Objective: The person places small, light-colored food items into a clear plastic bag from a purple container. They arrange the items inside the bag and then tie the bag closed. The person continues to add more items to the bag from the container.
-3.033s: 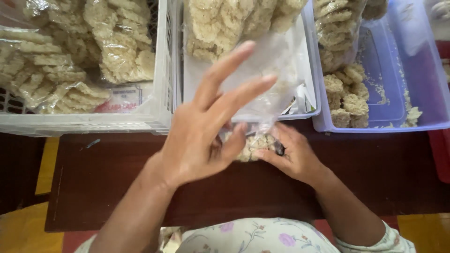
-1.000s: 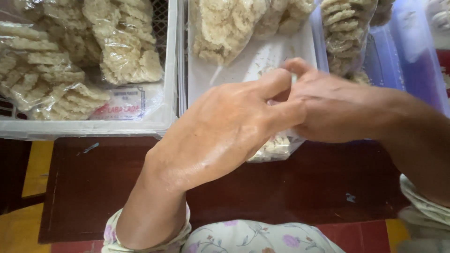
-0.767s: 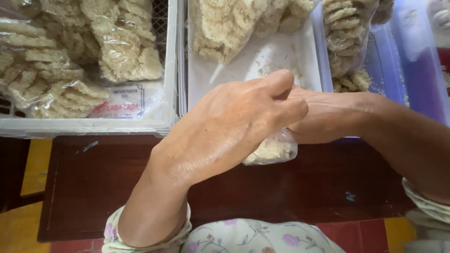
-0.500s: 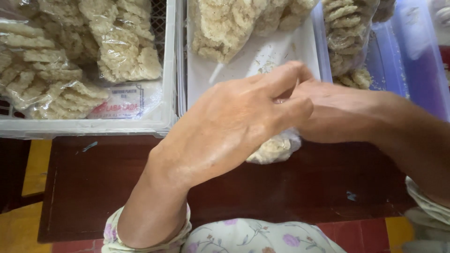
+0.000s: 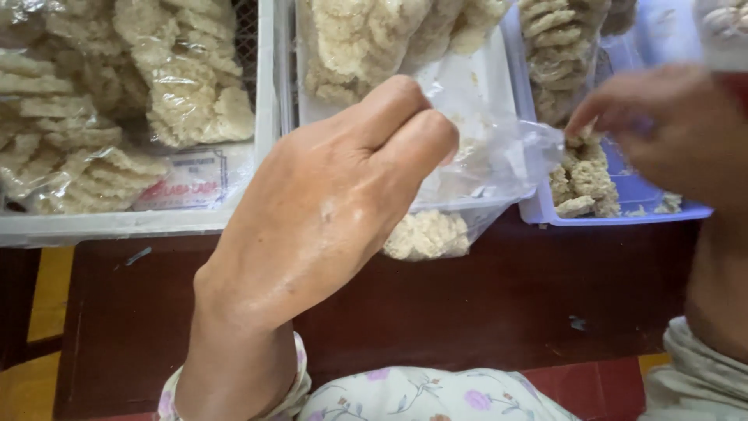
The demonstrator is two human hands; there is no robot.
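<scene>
My left hand [image 5: 327,210] is raised over the dark wooden table [image 5: 506,304], fingers closed on the mouth of a clear plastic bag [image 5: 491,156] that hangs down with a few pale crackers [image 5: 425,234] at its bottom. My right hand [image 5: 670,132] has reached right to the blue tub [image 5: 623,206] and pinches a stack of pale crackers [image 5: 580,175] there. The right fingertips are blurred.
A white crate [image 5: 140,222] on the left holds several sealed bags of crackers. A second white tray [image 5: 483,70] behind the bag holds more crackers. Stacked crackers [image 5: 557,54] stand in the blue tub. Floral cloth shows at the bottom edge.
My right hand has left the bag and moved right to the crackers in the blue tub. My left hand keeps holding the bag up by its mouth.
</scene>
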